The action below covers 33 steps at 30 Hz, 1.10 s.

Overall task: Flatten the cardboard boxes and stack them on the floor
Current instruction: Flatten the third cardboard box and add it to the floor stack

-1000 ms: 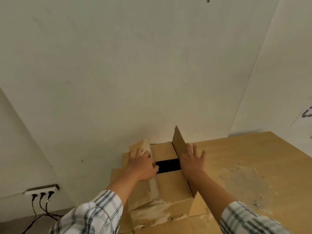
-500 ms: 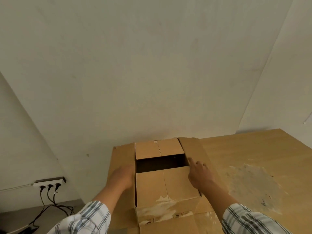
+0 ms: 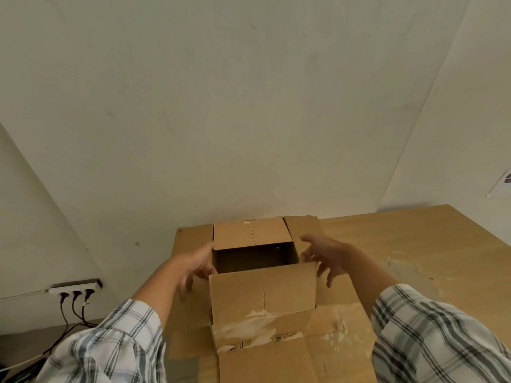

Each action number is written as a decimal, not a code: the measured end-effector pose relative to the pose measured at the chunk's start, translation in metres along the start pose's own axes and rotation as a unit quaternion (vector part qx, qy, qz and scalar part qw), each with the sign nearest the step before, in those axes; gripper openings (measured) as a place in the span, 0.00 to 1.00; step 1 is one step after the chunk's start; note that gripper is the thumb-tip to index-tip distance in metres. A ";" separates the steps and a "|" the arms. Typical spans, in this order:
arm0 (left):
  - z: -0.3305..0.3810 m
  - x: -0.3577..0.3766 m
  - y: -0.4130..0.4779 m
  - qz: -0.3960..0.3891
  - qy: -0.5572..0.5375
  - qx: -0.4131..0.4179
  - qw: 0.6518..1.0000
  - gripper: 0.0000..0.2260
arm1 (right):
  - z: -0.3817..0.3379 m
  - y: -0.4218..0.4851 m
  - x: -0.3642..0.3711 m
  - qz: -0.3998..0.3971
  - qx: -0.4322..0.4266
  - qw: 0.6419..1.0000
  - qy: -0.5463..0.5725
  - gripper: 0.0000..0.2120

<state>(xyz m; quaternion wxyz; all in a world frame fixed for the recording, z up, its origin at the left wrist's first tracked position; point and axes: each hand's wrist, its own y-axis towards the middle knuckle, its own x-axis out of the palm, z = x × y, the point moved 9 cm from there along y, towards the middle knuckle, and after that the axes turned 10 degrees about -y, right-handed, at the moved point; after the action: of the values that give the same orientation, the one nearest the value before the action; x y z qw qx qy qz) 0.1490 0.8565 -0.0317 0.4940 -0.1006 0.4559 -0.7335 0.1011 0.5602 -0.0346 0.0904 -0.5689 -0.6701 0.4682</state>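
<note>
Pale walls back a wooden table [image 3: 414,244] where the cardboard box [image 3: 262,294] sits, flaps splayed. Left hand [image 3: 193,265] and right hand [image 3: 325,254] flank its opening, fingers spread, gripping nothing.

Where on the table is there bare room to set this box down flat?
The table is bare right of the cardboard box, from the right hand out to the far edge by the wall; it is scuffed but bare. The box's spread flaps and the left hand crowd the left edge.
</note>
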 end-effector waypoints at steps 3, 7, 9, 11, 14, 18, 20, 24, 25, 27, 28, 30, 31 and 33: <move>0.005 0.019 -0.020 -0.020 0.213 0.015 0.977 0.28 | -0.005 -0.015 0.019 -0.061 0.009 0.979 -0.194 0.27; 0.004 0.047 -0.003 -0.030 0.378 0.036 0.924 0.43 | -0.012 -0.009 0.059 -0.041 -0.049 0.880 -0.470 0.28; -0.009 0.056 0.013 -0.008 0.417 0.022 0.909 0.53 | -0.003 0.007 0.069 0.008 -0.031 0.869 -0.494 0.41; -0.022 0.062 0.028 0.034 0.456 0.015 0.889 0.56 | 0.007 0.020 0.076 0.045 -0.005 0.854 -0.519 0.49; -0.030 0.070 0.032 0.072 0.494 0.019 0.866 0.54 | 0.021 0.041 0.082 0.088 0.022 0.840 -0.535 0.52; -0.033 0.072 0.034 0.078 0.518 0.002 0.852 0.53 | 0.033 0.061 0.087 0.093 0.034 0.841 -0.533 0.53; -0.034 0.070 0.033 0.075 0.516 -0.020 0.853 0.56 | 0.029 0.052 0.083 0.081 0.039 0.832 -0.547 0.52; -0.013 0.053 0.030 0.074 0.534 -0.025 0.842 0.55 | 0.000 0.031 0.065 0.101 0.028 0.827 -0.552 0.46; -0.004 0.047 0.030 0.078 0.529 -0.017 0.845 0.54 | -0.010 0.031 0.061 0.120 0.017 0.826 -0.551 0.44; 0.015 0.035 0.033 0.101 0.509 0.014 0.855 0.47 | -0.031 0.036 0.055 0.159 -0.018 0.820 -0.549 0.39; 0.026 0.029 0.035 0.120 0.495 0.037 0.860 0.43 | -0.039 0.041 0.054 0.168 -0.038 0.821 -0.545 0.37; 0.045 0.017 0.039 0.160 0.472 0.081 0.863 0.34 | -0.051 0.053 0.056 0.169 -0.072 0.830 -0.527 0.36; 0.053 0.011 0.042 0.178 0.465 0.099 0.861 0.30 | -0.056 0.060 0.056 0.171 -0.084 0.835 -0.517 0.38; 0.068 -0.001 0.047 0.218 0.445 0.135 0.858 0.24 | -0.068 0.071 0.055 0.199 -0.102 0.840 -0.495 0.41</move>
<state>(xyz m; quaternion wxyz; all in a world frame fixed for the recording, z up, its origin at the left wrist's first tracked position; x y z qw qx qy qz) 0.2202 0.8135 -0.0294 0.3948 0.4059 0.5343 -0.6277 0.1746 0.6365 -0.0721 -0.4065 -0.3884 -0.5421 0.6246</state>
